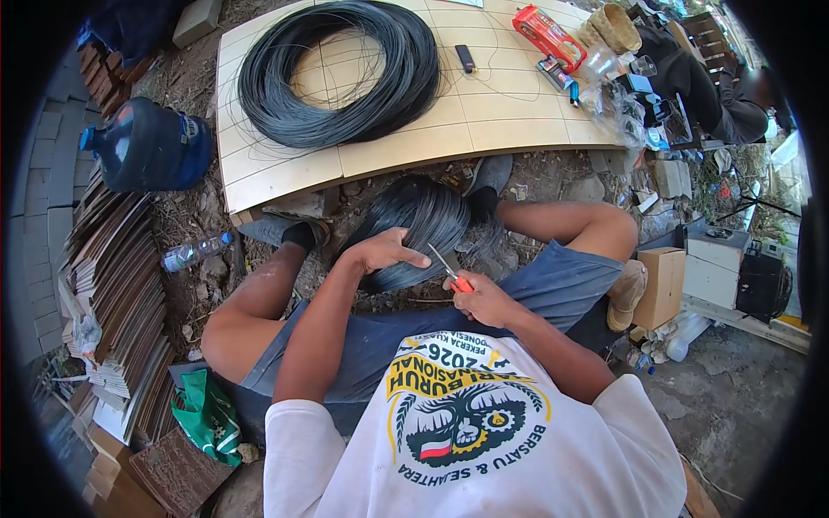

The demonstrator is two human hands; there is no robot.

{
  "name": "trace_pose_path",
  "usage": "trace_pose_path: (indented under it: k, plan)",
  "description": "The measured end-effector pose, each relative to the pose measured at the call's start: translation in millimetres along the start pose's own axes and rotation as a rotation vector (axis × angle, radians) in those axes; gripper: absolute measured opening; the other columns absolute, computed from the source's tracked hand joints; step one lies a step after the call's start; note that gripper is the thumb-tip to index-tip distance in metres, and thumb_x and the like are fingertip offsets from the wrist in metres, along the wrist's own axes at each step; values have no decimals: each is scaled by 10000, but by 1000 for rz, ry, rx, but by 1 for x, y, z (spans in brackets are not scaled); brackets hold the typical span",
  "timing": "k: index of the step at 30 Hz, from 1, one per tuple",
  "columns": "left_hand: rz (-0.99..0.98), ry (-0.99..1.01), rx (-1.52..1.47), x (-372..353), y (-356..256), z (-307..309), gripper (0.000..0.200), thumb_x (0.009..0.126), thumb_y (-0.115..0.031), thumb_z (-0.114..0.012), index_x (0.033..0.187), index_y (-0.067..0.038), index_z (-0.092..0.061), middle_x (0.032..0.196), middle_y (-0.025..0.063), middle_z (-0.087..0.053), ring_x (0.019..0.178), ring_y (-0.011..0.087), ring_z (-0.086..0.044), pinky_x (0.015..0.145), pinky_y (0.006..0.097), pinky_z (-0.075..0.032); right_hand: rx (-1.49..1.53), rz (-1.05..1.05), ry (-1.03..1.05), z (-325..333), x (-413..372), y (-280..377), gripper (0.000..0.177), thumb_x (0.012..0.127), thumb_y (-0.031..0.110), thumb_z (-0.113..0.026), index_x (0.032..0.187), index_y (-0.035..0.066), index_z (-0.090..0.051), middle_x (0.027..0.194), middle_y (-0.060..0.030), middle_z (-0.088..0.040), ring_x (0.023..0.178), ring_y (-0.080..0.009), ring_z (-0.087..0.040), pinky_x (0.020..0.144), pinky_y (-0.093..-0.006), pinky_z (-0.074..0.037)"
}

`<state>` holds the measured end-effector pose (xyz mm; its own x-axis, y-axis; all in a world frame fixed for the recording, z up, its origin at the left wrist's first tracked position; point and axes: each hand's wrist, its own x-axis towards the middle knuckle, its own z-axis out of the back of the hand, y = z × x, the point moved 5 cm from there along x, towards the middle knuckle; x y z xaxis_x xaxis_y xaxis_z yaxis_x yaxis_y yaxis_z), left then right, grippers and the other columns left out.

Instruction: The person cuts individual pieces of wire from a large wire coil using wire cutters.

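My left hand [387, 250] is closed around the near side of a bundle of dark wire-like strands [423, 216], its thumb pointing right. The bundle lies bent between my legs, with loose ends spreading to the right. Just right of it, my right hand [485, 302] grips orange-handled scissors [444, 262]. Their slim metal blades point up and left, close to my left thumb and the strands. Most of the left fingers are hidden behind the bundle.
A large coil of black wire [406, 78] lies on the low tiled table [509, 112] in front, near a small black device [465, 59] and a red packet [549, 38]. A blue water jug [151, 145] and stacked boards [121, 293] stand left. Another person [734, 104] sits at upper right.
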<state>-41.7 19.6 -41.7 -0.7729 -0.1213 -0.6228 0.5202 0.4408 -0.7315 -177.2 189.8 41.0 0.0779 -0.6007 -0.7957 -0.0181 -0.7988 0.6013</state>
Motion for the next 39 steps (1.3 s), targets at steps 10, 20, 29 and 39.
trace_pose_path:
  k: [10,20,29,39]
  plan:
    - [4,-12,54,-6,-13,-1,714,688,-266,-919,1255,35,-605,1177,81,-663,1080,151,-582,972,292,-447,232,-218,106,4,-10,16,563,904,48,-541,1457,26,-434,1066,-106,-627,941,-182,-647,807,-288,-530]
    - [-9,-1,37,-25,-41,-9,749,667,-261,-922,1268,42,-593,1196,93,-656,1097,164,-583,981,297,-449,104,-54,82,3,-2,3,341,912,97,-606,1239,11,-554,805,-4,-566,678,-100,-563,597,-274,-495]
    - [-36,24,-18,-13,-23,-5,702,671,-187,-915,1259,33,-601,1158,75,-682,1046,150,-611,969,288,-462,2,-46,53,1,1,0,327,887,39,-612,1210,30,-562,793,-8,-563,654,-101,-554,568,-272,-480]
    - [10,16,2,-14,-24,-5,735,655,-218,-931,1257,41,-599,1165,85,-676,1058,157,-603,974,290,-456,144,-158,127,2,2,11,492,896,155,-620,1351,15,-494,960,-57,-632,824,-150,-644,688,-285,-528]
